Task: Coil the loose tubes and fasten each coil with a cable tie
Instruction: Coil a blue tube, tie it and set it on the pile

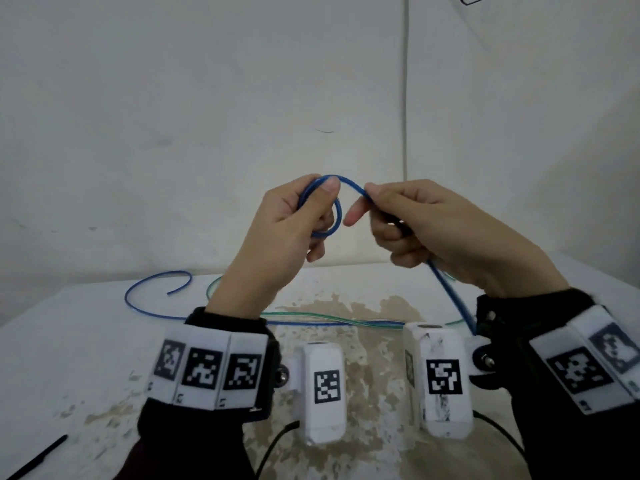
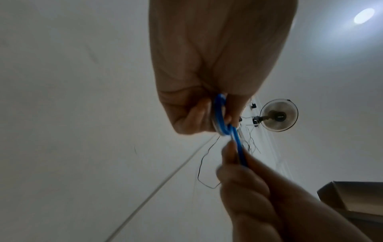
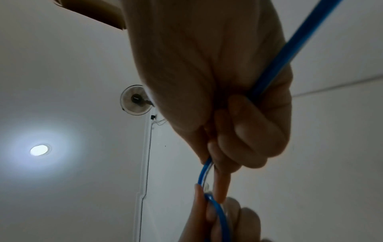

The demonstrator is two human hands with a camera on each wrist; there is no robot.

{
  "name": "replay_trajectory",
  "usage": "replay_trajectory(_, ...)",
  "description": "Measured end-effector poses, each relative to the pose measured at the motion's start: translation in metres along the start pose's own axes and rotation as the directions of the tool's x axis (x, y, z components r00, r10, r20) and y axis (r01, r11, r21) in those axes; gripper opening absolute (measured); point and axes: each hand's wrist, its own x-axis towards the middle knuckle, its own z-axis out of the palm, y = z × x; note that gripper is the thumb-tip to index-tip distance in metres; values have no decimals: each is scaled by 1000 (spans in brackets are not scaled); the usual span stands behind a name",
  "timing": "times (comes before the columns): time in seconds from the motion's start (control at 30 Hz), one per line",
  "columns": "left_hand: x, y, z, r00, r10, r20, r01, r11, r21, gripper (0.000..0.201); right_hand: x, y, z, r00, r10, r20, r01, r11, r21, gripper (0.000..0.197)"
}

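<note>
Wrist-worn camera housings [image 1: 323, 389] sit at 6 o'clock in the head view, each bearing a square coded marker, with both forearms rising from them toward 12 o'clock. Left hand [image 1: 294, 223], raised above the counter [image 1: 69, 341], has its thumb and curled fingers [image 2: 199, 113] pinching a small coil of the blue tube [image 1: 349, 185]. Right hand [image 1: 426, 223], just beside it at 3 o'clock, is closed round the same tube; its fingers [image 3: 248, 131] are curled, and thumb and forefinger pinch the arc leaving the coil. From the right fist the tube drops toward 5 o'clock, then trails across the counter to a loose end [image 1: 168, 292] at 9 o'clock. Green tube [image 1: 311, 315] lies on the counter alongside it. Black cable tie [image 1: 41, 457] lies at 7 o'clock.
</note>
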Motion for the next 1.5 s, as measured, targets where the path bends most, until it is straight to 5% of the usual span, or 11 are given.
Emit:
replay_trajectory(0.13, 3, -5, 13, 990, 5, -138, -8, 1000, -19, 32, 4, 2, 8, 999, 47, -2, -46, 985, 167, 31)
replay_trajectory(0.4, 5, -14, 23, 969, 73, -236, -104, 987, -123, 37, 7, 6, 19, 999, -12, 43, 2, 976, 219, 35)
replay_trajectory(0.6, 9, -10, 7, 993, -113, -21, 107, 978, -178, 49, 4, 4, 5, 999, -21, 39, 18, 997, 74, 38)
replay_trajectory(0.67, 9, -12, -1, 975, -189, 115, 200, 975, -96, 70, 2, 4, -1, 998, 13, 68, -11, 999, -39, 43)
replay_trajectory(0.77, 4, -10, -6, 947, -199, 251, 198, 980, 27, 60, 2, 6, -2, 990, 49, 134, -36, 994, -103, 50)
replay_trajectory(0.97, 3, -9, -3, 958, -235, 163, 253, 962, -103, 38, 10, 8, 8, 996, 47, 70, -49, 999, 16, 45)
replay_trajectory(1.13, 3, -8, 6, 948, -280, 148, 258, 954, 152, 40, 9, 9, 4, 998, 59, 8, -58, 998, -40, 42)
replay_trajectory(1.33, 7, -9, 3, 980, -194, -44, 185, 970, -158, 36, 10, 5, 7, 1000, -2, 27, -2, 990, 140, 38)
replay_trajectory(1.5, 5, -7, -4, 959, -270, 90, 254, 954, 156, 45, 10, 10, 6, 998, -62, 21, 64, 993, -98, 39)
